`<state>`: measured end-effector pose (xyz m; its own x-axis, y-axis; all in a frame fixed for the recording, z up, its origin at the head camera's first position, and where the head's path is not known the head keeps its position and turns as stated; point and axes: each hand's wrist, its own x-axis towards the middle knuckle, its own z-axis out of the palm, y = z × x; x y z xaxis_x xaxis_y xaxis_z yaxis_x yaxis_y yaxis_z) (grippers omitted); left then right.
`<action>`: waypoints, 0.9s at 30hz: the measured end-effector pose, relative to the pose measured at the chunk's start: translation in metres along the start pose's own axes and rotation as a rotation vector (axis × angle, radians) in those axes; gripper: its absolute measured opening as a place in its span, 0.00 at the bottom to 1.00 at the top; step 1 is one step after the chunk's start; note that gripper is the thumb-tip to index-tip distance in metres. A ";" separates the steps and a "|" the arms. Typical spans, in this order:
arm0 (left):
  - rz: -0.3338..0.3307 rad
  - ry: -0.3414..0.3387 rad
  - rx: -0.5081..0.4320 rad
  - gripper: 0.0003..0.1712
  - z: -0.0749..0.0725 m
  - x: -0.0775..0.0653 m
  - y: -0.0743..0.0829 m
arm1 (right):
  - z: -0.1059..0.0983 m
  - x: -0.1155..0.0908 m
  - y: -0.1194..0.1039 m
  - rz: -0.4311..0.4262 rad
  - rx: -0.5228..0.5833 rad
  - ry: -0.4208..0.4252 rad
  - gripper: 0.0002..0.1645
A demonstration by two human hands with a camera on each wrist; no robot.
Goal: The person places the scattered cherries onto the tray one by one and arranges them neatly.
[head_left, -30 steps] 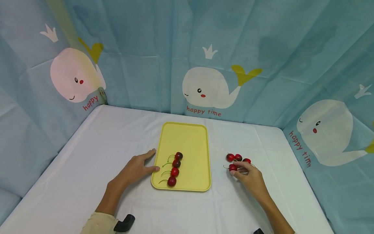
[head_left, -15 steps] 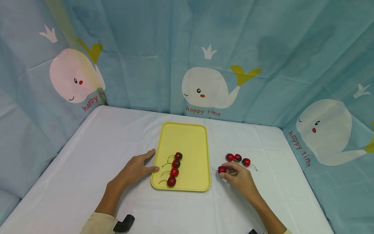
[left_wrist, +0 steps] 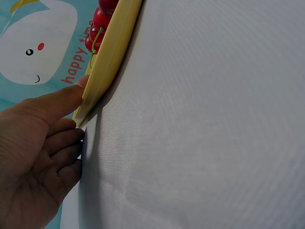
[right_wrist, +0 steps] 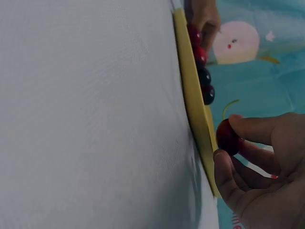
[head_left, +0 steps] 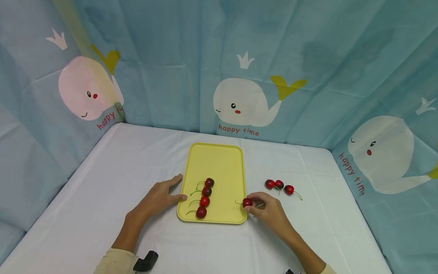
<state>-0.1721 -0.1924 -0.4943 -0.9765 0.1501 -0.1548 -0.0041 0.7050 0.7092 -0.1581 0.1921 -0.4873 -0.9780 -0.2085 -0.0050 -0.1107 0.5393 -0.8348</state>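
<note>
My right hand pinches a dark red cherry between thumb and fingers, over the right rim of the yellow tray. The cherry's green stem points left, across the tray. Several cherries lie in a row on the tray's left half, stems to the left. My left hand rests at the tray's left edge, thumb and index finger spread apart. In the left wrist view, the thumb laps over the rim while the other fingers stay loosely bent outside it.
Right of the tray, two cherries sit side by side on the white tablecloth, with another cherry a little apart. A blue curtain with whale prints hangs behind and beside the table.
My right hand has carried its cherry leftward, from beside the loose cherries to the tray's right rim. The left hand and the tray have kept their place.
</note>
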 end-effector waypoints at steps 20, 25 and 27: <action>0.013 0.006 0.011 0.52 0.000 0.000 -0.001 | 0.025 -0.004 -0.014 -0.117 -0.066 -0.088 0.16; 0.013 0.007 0.010 0.52 0.001 0.000 -0.001 | 0.028 -0.006 -0.016 -0.141 -0.110 -0.110 0.15; 0.013 0.008 0.011 0.52 0.001 0.000 -0.001 | 0.029 -0.006 -0.016 -0.147 -0.128 -0.112 0.15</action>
<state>-0.1718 -0.1927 -0.4956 -0.9782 0.1535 -0.1398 0.0110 0.7106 0.7036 -0.1454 0.1607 -0.4896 -0.9246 -0.3782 0.0444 -0.2791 0.5938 -0.7547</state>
